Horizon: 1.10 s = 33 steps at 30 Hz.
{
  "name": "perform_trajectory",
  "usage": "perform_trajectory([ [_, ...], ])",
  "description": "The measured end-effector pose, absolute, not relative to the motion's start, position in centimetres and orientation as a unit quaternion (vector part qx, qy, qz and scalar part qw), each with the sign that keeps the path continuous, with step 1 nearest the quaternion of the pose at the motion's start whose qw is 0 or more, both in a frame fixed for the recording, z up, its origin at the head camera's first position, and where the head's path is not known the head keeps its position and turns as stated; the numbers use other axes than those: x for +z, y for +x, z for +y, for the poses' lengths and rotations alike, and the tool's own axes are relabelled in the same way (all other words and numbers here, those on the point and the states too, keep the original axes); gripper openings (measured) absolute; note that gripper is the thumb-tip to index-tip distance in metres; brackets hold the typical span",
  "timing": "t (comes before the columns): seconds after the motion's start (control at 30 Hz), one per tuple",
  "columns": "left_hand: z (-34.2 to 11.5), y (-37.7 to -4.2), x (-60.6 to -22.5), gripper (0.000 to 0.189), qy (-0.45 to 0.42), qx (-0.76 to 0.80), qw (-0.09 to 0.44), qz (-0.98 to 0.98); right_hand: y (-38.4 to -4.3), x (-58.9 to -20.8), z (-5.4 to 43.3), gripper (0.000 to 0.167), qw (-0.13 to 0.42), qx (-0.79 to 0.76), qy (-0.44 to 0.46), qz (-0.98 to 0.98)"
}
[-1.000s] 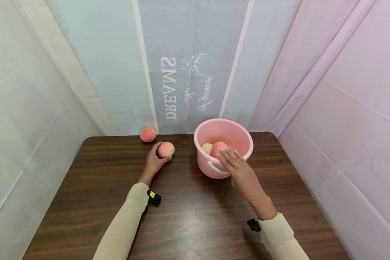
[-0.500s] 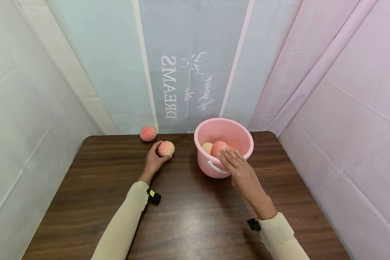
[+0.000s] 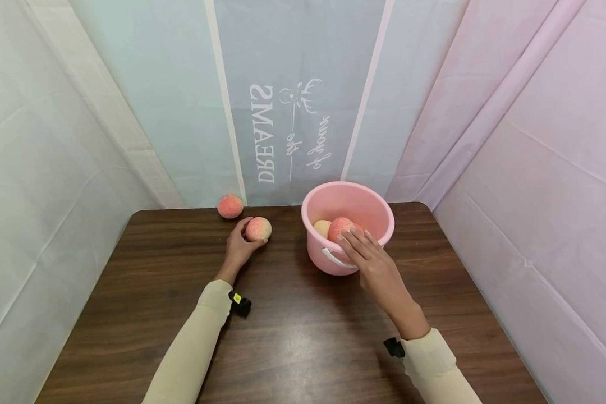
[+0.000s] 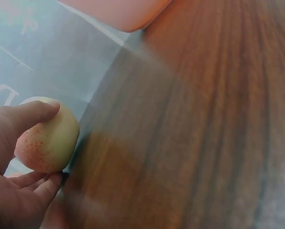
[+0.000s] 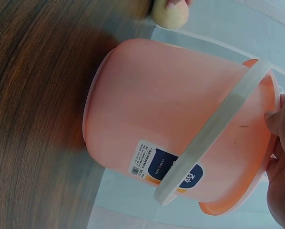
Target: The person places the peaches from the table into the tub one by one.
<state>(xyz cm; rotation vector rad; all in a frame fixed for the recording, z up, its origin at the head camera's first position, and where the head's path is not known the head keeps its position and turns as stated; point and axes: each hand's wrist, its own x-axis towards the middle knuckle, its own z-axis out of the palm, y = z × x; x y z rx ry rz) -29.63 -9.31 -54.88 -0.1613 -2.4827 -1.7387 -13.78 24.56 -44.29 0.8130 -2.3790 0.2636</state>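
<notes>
Between thumb and fingers, my left hand (image 3: 239, 244) holds a pink-and-cream peach (image 3: 259, 229) low over the table. The left wrist view shows the thumb over its top and fingers beneath the peach (image 4: 49, 143). A second, redder peach (image 3: 230, 206) lies just behind it at the table's back edge. To the right stands a pink bucket (image 3: 317, 255) with several peaches inside, a red one (image 3: 341, 227) on top. My right hand (image 3: 381, 275) grips the bucket's near rim, its fingers reaching inside beside that peach. In the right wrist view its thumb presses the rim's outside.
The dark wooden table (image 3: 293, 336) ends against a printed blue cloth (image 3: 293, 50) at the back. Pale cloth walls (image 3: 535, 213) rise on both sides. The bucket's white handle (image 5: 214, 133) hangs down on its near side.
</notes>
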Motion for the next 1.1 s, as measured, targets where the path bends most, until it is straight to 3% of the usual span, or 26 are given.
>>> perform_trajectory([
  [1.1, -9.2, -27.4, -48.8, 0.079, -0.101, -0.578, 0.075, -0.806, -14.0, -44.1, 25.1, 0.079, 0.282, 0.096, 0.305, -0.905],
])
